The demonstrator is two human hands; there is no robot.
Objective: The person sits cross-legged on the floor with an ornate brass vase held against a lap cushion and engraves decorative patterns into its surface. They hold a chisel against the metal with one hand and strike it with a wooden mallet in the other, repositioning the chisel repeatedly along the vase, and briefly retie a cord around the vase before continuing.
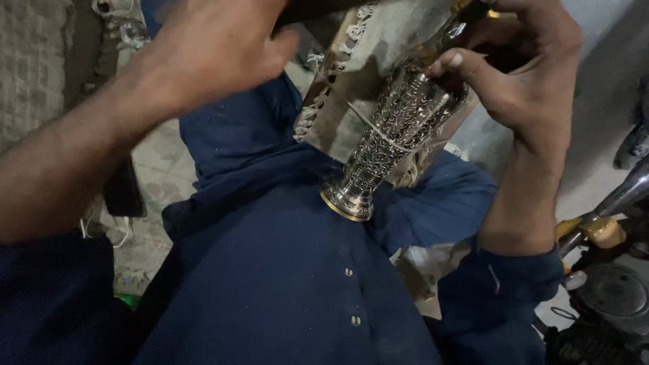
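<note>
An engraved silver metal vase (392, 132) with a gold-rimmed foot tilts with its foot down toward my dark blue clothing. My right hand (524, 64) grips its upper body, thumb pressed on the patterned side. A grey fringed cloth (378, 47) lies behind and over the vase's upper part. My left hand (216, 44) is raised at the top left with fingers curled over the cloth's top edge; what it grips is partly hidden by the frame edge.
My dark blue shirt (284, 270) fills the lower middle. A dark phone-like slab (123, 189) with a white cable lies on the patterned floor at left. Metal parts and a yellow-tipped tool (602, 233) sit at the lower right.
</note>
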